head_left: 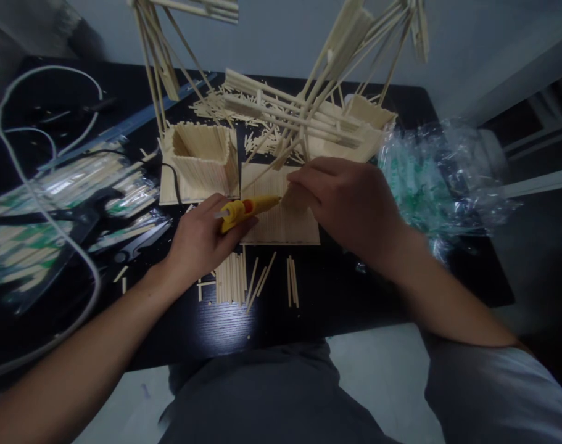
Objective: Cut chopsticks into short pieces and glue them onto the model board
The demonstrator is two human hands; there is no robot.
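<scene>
Many sticks [232, 279] litter a black table [336, 302], wall [276, 46] behind.

One view (head-worn), facing forward and downward, near

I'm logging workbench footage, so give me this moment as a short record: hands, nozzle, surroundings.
Left hand: gripping a yellow glue gun
Right hand: over the flat stick panel, fingers bent; what they hold is too blurred to name
Nozzle: pointing toward the right hand's fingers
Near side of panel: loose sticks on the black table
Beyond left hand: stick-walled box, open at the top
Left side: white cable, plastic-wrapped sticks
Right side: clear plastic packaging, green showing
</scene>
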